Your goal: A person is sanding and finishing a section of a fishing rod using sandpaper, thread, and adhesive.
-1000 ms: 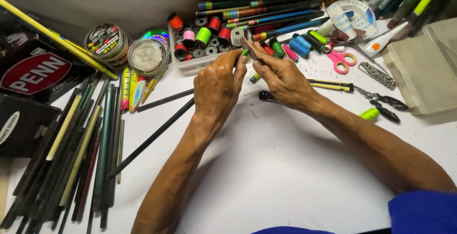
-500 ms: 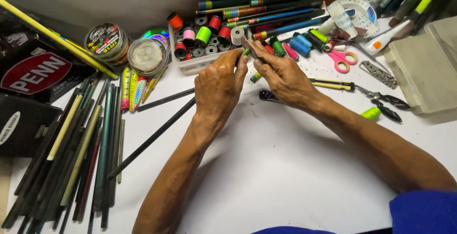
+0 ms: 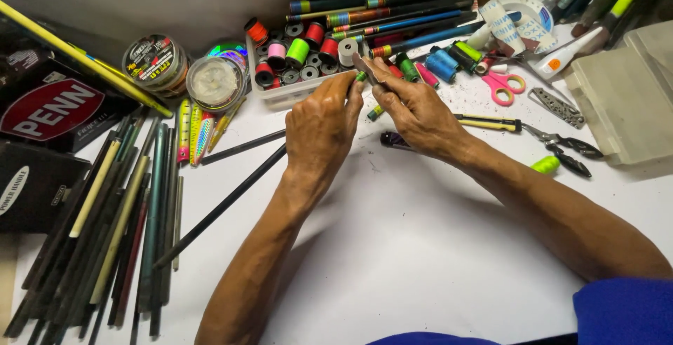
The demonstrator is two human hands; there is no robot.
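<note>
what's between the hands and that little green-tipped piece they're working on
Nothing visible. The left hand and right hand both pinch the small green-tipped piece directly at their fingertips, above the white table, just in front of the tray of thread spools.

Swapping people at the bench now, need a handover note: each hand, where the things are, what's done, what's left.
Left hand: fingertips pinch the green-banded end of a thin rod.
Right hand: grips the same piece from the other side, a small dark tool under its fingers.
Nearby: tray of thread spools just behind the hands, pink scissors and pliers to the right, bundle of rod blanks to the left.
Done: a green band shows on the rod.
Left: cannot tell; the spot is mostly hidden.
</note>
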